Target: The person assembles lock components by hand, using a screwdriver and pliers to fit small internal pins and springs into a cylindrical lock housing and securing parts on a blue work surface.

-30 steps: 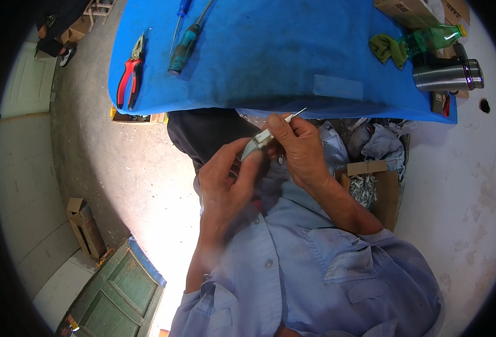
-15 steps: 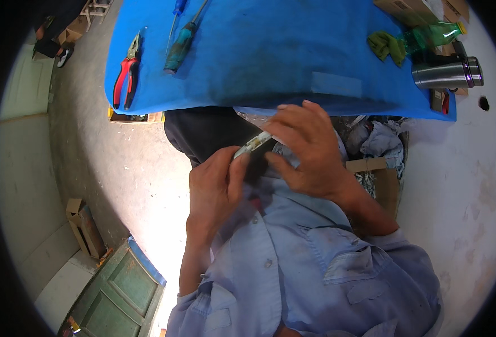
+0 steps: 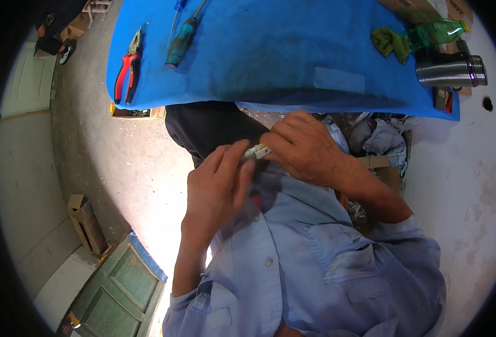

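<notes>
Concrete floor, blue-covered desk [image 3: 293, 62] | below its near edge, left hand [image 3: 217, 188] and right hand [image 3: 304, 149] pinch shut on small pale connector [image 3: 257, 151] | seems light, rigid, slippery; best gripped at ends.

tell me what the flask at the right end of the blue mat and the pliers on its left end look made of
The flask looks like brushed stainless steel: silvery grey with soft streaked highlights and a darker band near its cap. The pliers appear to have dull grey metal jaws and handles sleeved in red and black plastic or rubber; which one cannot be told. The blue mat looks like matte fabric or foam.
</notes>
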`<state>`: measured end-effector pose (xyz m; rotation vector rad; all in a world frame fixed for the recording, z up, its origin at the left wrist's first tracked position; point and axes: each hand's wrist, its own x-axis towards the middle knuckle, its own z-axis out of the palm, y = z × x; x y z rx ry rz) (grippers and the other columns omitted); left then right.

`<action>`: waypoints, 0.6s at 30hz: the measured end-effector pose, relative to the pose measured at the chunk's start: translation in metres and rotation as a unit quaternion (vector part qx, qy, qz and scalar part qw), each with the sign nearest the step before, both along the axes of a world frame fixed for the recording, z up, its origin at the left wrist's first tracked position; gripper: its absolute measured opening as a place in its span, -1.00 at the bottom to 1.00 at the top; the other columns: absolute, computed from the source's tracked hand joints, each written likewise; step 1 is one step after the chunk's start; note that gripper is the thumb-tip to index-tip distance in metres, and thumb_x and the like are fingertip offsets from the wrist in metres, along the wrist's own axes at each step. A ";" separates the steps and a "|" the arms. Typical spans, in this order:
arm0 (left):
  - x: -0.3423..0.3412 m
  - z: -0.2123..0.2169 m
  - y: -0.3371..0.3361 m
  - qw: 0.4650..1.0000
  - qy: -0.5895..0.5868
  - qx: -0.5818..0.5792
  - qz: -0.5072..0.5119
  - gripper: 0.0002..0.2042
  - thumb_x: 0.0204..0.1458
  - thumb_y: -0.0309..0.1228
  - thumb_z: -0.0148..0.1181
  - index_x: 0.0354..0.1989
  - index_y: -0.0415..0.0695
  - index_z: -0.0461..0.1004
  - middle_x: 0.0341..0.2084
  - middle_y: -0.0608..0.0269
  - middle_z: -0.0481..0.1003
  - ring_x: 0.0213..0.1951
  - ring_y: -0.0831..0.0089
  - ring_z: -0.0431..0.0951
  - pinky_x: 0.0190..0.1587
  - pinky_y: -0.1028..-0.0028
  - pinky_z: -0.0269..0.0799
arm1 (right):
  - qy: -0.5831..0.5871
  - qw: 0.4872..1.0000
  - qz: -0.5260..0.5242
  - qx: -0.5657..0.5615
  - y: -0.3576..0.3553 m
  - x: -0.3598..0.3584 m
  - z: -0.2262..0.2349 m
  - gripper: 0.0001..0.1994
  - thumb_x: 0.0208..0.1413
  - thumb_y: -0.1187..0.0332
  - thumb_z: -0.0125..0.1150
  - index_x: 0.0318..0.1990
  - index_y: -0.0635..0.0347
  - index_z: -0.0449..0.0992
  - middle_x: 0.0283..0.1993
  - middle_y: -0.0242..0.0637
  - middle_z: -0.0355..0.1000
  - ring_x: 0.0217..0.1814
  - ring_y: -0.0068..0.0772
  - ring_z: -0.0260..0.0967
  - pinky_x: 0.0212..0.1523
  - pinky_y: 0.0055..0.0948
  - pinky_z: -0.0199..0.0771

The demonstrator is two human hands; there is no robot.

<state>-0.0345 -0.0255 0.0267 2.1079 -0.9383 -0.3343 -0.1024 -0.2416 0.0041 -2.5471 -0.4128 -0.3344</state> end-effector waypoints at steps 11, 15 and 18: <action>0.003 -0.003 0.005 0.995 -0.086 0.051 -0.029 -0.75 0.14 -0.44 0.34 -0.04 -0.20 0.52 -0.27 0.10 0.57 -0.38 0.17 0.64 -0.40 0.33 0.53 | 0.100 0.993 -0.003 0.064 0.004 -0.004 0.007 -0.80 0.17 0.25 0.32 -0.18 0.16 0.52 -0.36 -0.25 0.47 -0.26 -0.13 0.51 -0.21 -0.14 0.44; 0.001 -0.004 0.004 0.987 -0.138 0.073 -0.033 -0.72 0.10 -0.34 0.41 -0.10 -0.18 0.53 -0.38 0.21 0.52 -0.45 0.31 0.60 -0.49 0.40 0.47 | 0.119 0.989 0.007 0.092 0.006 -0.005 0.009 -0.77 0.21 0.26 0.30 -0.13 0.20 0.50 -0.36 -0.20 0.47 -0.27 -0.08 0.53 -0.22 -0.11 0.49; 0.001 -0.003 0.005 0.982 -0.159 0.093 -0.037 -0.72 0.10 -0.31 0.41 -0.10 -0.16 0.52 -0.44 0.25 0.48 -0.51 0.35 0.56 -0.54 0.41 0.43 | 0.156 0.984 0.006 0.087 0.008 -0.005 0.013 -0.77 0.23 0.25 0.29 -0.13 0.21 0.49 -0.35 -0.19 0.47 -0.26 -0.07 0.54 -0.25 -0.09 0.50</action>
